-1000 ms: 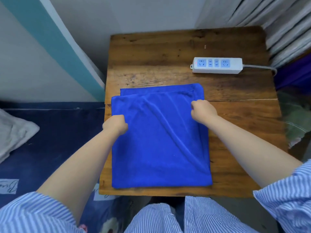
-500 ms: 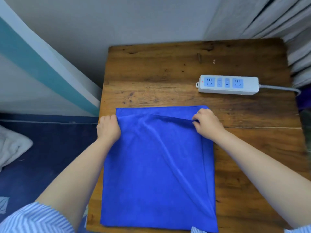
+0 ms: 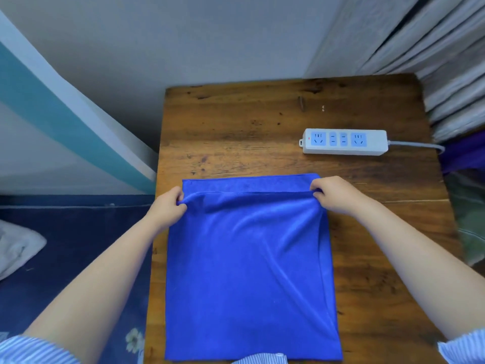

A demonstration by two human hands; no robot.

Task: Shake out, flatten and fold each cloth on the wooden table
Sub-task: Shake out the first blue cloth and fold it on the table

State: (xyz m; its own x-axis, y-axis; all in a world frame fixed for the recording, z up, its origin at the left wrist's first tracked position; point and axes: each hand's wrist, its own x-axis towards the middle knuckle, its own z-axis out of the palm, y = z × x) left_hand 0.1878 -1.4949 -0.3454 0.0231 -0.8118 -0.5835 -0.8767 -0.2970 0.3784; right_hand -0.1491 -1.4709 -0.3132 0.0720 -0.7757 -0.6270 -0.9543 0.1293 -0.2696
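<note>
A blue cloth [image 3: 249, 271] lies folded in half on the wooden table [image 3: 262, 122], reaching from mid-table to the near edge. My left hand [image 3: 168, 206] pinches the far left corner of its upper layer. My right hand [image 3: 333, 195] pinches the far right corner. The upper layer's far edge is held slightly raised and sits a little short of the lower layer's far edge, so a strip of the lower layer shows beyond it. A diagonal crease runs down the right side.
A white power strip [image 3: 345, 141] with a grey cord lies on the table's far right. Grey curtains [image 3: 433, 48] hang at the right. A dark blue mattress [image 3: 73, 245] with a white cloth [image 3: 18, 248] lies to the left of the table.
Both hands carried the upper layer's corners away from me toward the cloth's far edge. The view tilted, so the table's far part shows more.
</note>
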